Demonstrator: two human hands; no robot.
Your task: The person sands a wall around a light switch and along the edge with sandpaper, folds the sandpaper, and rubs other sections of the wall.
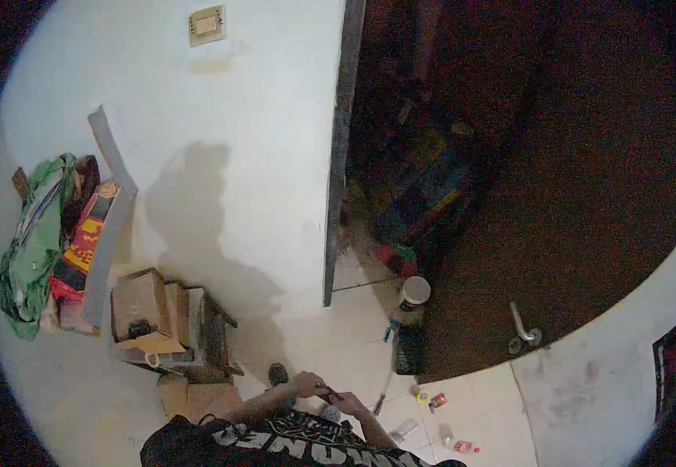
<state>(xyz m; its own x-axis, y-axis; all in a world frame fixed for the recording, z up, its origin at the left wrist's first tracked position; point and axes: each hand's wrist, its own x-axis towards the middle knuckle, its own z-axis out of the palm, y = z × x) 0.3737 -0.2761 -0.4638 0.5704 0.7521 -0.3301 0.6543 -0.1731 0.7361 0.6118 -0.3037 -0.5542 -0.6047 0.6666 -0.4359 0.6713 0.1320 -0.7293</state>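
Observation:
My left hand (308, 384) and my right hand (347, 403) are close together in front of my dark printed shirt (276, 440). Between them is a small, thin, dark reddish thing (329, 392), too small to name. Fingers of both hands are closed around it, one hand at each end. Below, the tiled floor (307, 342) shows, with a dark shoe (278, 373) just beyond my left hand.
Cardboard boxes (139, 303) are stacked at left, near a green bag (38, 249). A dark door with a metal handle (526, 333) stands open at right. By it are a white bucket (415, 291), a clear bottle (405, 430) and a red-capped bottle (465, 447).

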